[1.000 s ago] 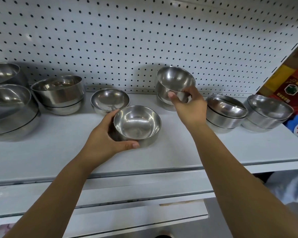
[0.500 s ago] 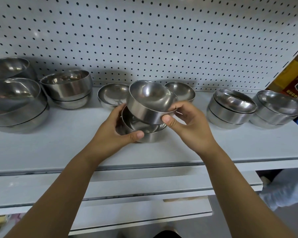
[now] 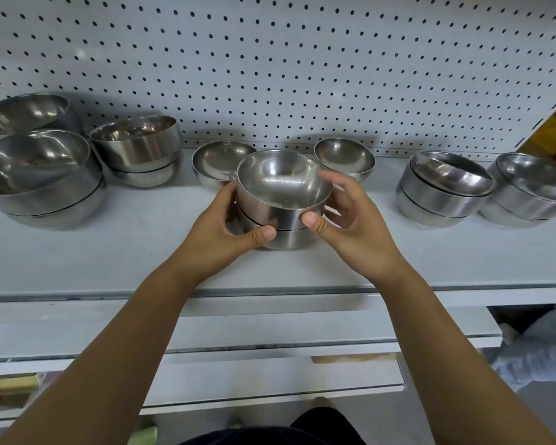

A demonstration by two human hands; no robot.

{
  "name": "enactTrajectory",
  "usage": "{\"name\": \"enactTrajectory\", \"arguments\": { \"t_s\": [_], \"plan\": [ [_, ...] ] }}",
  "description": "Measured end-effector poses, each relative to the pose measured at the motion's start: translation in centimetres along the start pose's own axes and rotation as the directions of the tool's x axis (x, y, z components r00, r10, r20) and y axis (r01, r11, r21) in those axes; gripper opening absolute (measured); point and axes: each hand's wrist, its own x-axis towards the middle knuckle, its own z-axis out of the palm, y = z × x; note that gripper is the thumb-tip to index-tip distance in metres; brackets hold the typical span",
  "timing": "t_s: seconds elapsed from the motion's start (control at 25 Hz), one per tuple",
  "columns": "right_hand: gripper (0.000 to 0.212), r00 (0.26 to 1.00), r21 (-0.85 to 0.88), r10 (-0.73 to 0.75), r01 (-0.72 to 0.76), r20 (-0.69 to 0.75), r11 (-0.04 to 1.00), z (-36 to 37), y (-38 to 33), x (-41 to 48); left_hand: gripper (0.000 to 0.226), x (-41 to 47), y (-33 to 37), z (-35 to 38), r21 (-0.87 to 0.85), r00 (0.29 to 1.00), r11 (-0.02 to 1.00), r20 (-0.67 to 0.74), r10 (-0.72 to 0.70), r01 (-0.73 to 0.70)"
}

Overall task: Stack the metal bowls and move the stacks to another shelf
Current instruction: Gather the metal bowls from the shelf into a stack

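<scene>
Two small metal bowls (image 3: 283, 194) sit nested as a stack in the middle of the white shelf (image 3: 142, 252). My left hand (image 3: 225, 229) curls round the stack's left side, thumb on the lower bowl's front. My right hand (image 3: 350, 220) is at the stack's right side, thumb pressing the upper bowl's wall, fingers spread loosely behind it. Single small bowls stand behind the stack on the left (image 3: 212, 162) and on the right (image 3: 344, 157).
Stacks of larger bowls stand at the far left (image 3: 36, 175) and left (image 3: 138, 146); two more stacks are at the right (image 3: 443, 187) and far right (image 3: 533, 191). A pegboard wall (image 3: 270, 65) backs the shelf. Lower shelves (image 3: 270, 329) jut out below.
My right hand took a bowl from the back stack, carried it forward and set it into the bowl my left hand holds. Its fingers have loosened.
</scene>
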Motion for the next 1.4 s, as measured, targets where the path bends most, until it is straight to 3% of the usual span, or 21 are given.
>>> {"name": "enactTrajectory", "arguments": {
  "t_s": [0.16, 0.6, 0.76, 0.88, 1.04, 1.4],
  "plan": [
    [0.082, 0.999, 0.071, 0.044, -0.045, 0.009, 0.996, 0.0, 0.5, -0.3, 0.099, -0.1, 0.2, 0.3, 0.018, 0.998, 0.999, -0.050, -0.033, 0.034],
    [0.066, 0.997, 0.128, -0.021, 0.010, 0.078, 0.992, -5.2, 1.1, -0.4, 0.097, 0.6, 1.2, 6.5, -0.058, 0.994, 0.998, -0.098, -0.045, 0.040],
    [0.065, 0.995, -0.083, -0.044, 0.037, -0.092, 0.996, -8.4, 0.9, -1.3, 0.097, 1.1, 2.3, 9.1, -0.086, 0.990, 0.996, -0.132, -0.052, 0.040],
    [0.053, 0.957, -0.197, -0.102, 0.049, -0.271, 0.979, -11.3, 0.8, -1.9, 0.099, 1.4, 3.2, 11.4, -0.085, 0.965, 0.995, -0.251, -0.073, 0.053],
    [0.043, 0.928, -0.325, -0.099, -0.025, -0.359, 0.945, -15.1, 1.2, -2.2, 0.106, 2.0, 3.7, 13.6, -0.055, 0.929, 0.997, -0.363, -0.068, 0.052],
    [0.037, 0.886, -0.289, -0.156, 0.026, -0.437, 0.957, -20.1, 3.6, -3.0, 0.110, 2.3, 4.0, 17.4, -0.024, 0.926, 0.999, -0.375, -0.036, 0.029]
  ]
}}
